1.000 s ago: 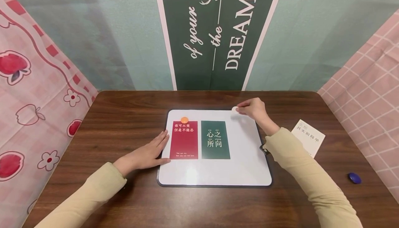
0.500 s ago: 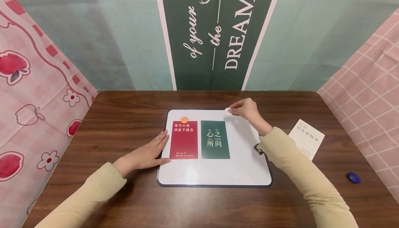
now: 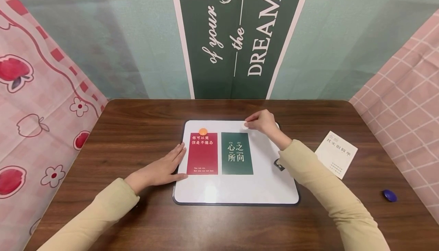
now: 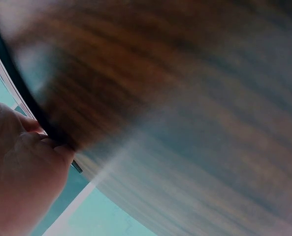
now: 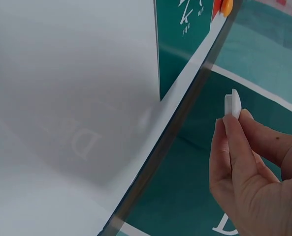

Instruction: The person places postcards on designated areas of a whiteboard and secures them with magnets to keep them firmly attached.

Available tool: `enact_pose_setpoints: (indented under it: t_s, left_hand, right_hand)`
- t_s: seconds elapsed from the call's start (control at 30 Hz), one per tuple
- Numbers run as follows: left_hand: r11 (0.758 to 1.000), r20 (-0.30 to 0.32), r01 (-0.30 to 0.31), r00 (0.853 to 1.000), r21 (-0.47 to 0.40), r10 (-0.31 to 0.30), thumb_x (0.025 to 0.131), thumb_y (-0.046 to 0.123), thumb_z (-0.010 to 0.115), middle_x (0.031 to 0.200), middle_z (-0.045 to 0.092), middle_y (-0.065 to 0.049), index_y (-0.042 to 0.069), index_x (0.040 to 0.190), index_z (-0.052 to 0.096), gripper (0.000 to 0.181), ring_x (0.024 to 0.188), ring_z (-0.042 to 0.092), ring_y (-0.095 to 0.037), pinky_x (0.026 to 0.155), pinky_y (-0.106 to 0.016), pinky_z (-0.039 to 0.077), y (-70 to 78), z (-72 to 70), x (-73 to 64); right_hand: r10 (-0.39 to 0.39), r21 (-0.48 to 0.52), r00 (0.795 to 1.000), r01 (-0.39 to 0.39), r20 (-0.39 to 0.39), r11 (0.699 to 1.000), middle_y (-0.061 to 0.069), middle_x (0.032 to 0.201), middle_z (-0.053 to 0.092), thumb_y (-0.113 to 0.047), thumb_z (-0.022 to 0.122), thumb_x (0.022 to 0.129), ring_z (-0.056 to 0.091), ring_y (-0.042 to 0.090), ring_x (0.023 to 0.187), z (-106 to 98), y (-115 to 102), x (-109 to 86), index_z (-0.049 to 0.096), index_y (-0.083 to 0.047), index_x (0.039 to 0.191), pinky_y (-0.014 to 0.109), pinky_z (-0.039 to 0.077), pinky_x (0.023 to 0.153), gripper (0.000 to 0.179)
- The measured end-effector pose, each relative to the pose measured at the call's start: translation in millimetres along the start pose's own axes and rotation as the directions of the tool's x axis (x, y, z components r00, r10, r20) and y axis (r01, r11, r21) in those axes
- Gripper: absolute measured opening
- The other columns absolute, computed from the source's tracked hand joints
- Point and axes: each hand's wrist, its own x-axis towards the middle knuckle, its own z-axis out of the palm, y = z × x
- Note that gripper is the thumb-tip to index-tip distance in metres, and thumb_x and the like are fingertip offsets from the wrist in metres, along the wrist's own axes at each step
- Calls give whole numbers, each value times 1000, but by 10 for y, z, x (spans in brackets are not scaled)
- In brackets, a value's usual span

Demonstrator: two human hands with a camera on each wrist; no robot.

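Note:
A whiteboard (image 3: pixel 271 190) with a dark rim lies on the table. My left hand (image 3: pixel 164 169) rests on its left edge, fingers extended. On the board are a red card (image 3: pixel 203 155) and, to its right, a green card (image 3: pixel 236 166), both printed with white characters. An orange round magnet (image 3: pixel 203 131) sits at the red card's top edge. My right hand (image 3: pixel 263 123) pinches a white round magnet (image 5: pixel 236 104) between thumb and fingertips, near the green card's top right corner. In the right wrist view the magnet is held on edge, apart from the board surface.
Right of the board, a white printed card (image 3: pixel 337 154) lies flat on the brown wooden table (image 3: pixel 219 228). Farther right is a blue round magnet (image 3: pixel 390 195). Fabric with lettering (image 3: pixel 236 37) hangs behind the table, and patterned pink cloths stand at both sides.
My right hand has moved left along the board's top edge with the white magnet, toward the green card, uncovering more of the white card. My left hand has stayed in place.

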Motion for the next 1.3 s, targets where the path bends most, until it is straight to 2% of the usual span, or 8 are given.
enact_pose_setpoints:
  t_s: [0.2, 0.57, 0.8, 1.03, 1.3]
  left_hand:
    - [1000, -1, 2, 1000, -2, -2, 84, 55, 52, 152, 5, -12, 3, 146, 12, 90, 139, 7, -28, 104, -43, 29, -7, 0, 3]
    - [1000, 5, 3, 1000, -12, -3, 83, 56, 52, 153, 4, -11, 5, 146, 12, 91, 139, 7, -28, 104, -43, 30, -14, 2, 6]
    - [1000, 3, 3, 1000, -17, -3, 83, 55, 53, 152, 5, -12, 4, 146, 13, 90, 139, 8, -28, 104, -43, 31, -6, -8, 1]
    - [1000, 2, 0, 1000, -11, 0, 83, 55, 53, 153, 5, -12, 4, 146, 13, 90, 139, 7, -28, 104, -43, 31, -13, -6, 1]
    - [1000, 5, 4, 1000, -13, -4, 83, 56, 52, 153, 4, -11, 5, 146, 12, 91, 139, 7, -28, 103, -43, 31, -17, 2, 6]
  right_hand:
    - [-1, -18, 1000, 2, 23, 1000, 16, 97, 66, -14, 70, 80, 60, 24, 82, 65, -27, 12, 70, -3, 98, 27, 51, 70, 21]
    - [-14, -9, 999, 15, 42, 1000, 17, 97, 67, -11, 70, 80, 64, 24, 83, 186, -40, 57, 70, -1, 97, 32, 52, 77, 20]
    - [-24, -37, 998, 26, 55, 999, 16, 97, 67, -11, 70, 80, 61, 25, 85, 270, -46, 88, 70, -1, 97, 33, 52, 78, 19]
    - [-10, -14, 997, 11, 80, 1000, 17, 98, 67, -9, 70, 79, 64, 24, 84, 316, -43, 96, 70, -1, 96, 32, 52, 78, 19]
    - [-11, -44, 996, 15, 85, 999, 16, 95, 67, -10, 70, 79, 65, 22, 81, 362, -30, 116, 70, -1, 96, 30, 53, 76, 19]
